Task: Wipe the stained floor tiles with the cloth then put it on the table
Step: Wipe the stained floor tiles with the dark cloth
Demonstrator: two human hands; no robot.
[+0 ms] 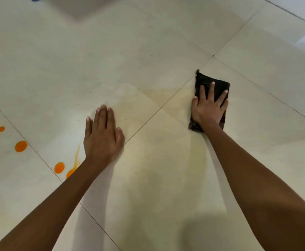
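Head view — right hand presses spread fingers flat on the dark cloth; left hand lies open and empty on cream floor tiles near orange spots.

1. Floor tiles: glossy, smooth, cream ceramic look, thin dark grout lines.
2. Cloth: dark brown, matt, fuzzy like terry fabric.
3. Orange drops: wet-looking, opaque.
4. Smear: faint yellowish film.
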